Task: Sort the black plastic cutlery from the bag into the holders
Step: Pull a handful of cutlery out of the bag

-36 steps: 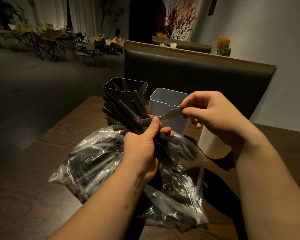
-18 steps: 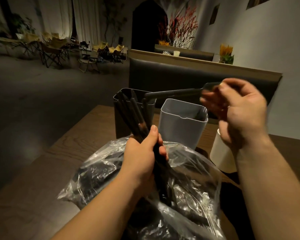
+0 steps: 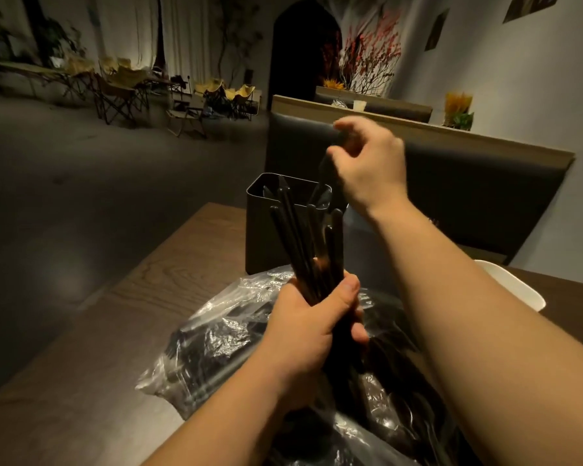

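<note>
Black plastic cutlery is in three places. A bundle [image 3: 312, 237] stands handles-up in the left hand [image 3: 312, 327], whose fingers and thumb are wrapped tightly round its lower part. More pieces lie in the clear bag [image 3: 216, 344] directly beneath. A few pieces stand in the dark holder [image 3: 266, 230] just behind the bundle.

The right hand [image 3: 367, 163] hovers above that holder with its fingers curled. It appears to pinch a single piece [image 3: 325, 169] by its upper end, with the lower end pointing at the opening. Motion blur hides the type of piece.

Handling: expect the pieces to be light, stiff, smooth and prone to sliding against each other. Pinch one handle tip at a time and draw it clear along its length.

Obstructions: the upright bundle stands between the person and the dark holder. The right forearm hides whatever stands beside that holder, and a white holder [image 3: 515, 287] shows only past the arm. All of this rests on a wooden table [image 3: 142, 297], with a padded bench back [image 3: 468, 190] behind it.
</note>
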Motion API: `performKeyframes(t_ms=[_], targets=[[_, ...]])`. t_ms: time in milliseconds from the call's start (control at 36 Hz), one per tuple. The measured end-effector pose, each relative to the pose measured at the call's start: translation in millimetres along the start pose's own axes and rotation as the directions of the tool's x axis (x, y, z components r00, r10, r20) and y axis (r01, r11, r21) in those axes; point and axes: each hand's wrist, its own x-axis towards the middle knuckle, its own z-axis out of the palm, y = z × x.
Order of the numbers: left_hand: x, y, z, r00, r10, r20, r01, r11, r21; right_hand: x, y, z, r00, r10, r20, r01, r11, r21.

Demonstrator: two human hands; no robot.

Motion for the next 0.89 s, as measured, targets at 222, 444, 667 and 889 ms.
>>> performKeyframes(t_ms=[222, 444, 667, 889], targets=[[-3.3, 2.9, 4.8, 0.995, -0.052, 0.088, 0.058, 0.996, -0.064, -10.9, 14.6, 5.7, 0.860, 0.086, 0.503, 0.050, 0.967, -0.250], [-4.9, -0.6, 4.2, 0.985, -0.116, 0.126, 0.124, 0.991, -0.057, -72.6, -3.9, -68.9, 0.967, 0.090, 0.237, -0.144, 0.965, 0.219], [-15.9, -2.3, 11.2, 0.940, -0.197, 0.279, 0.206, 0.978, -0.003, -90.1, -19.6, -99.0, 0.692, 0.334, 0.640, -0.612, 0.742, 0.275], [-16.2, -6.9, 10.2, 0.941, -0.221, 0.254, 0.198, 0.973, 0.116, -91.8, -28.3, -92.1, 0.716, 0.284, 0.638, -0.545, 0.798, 0.256]])
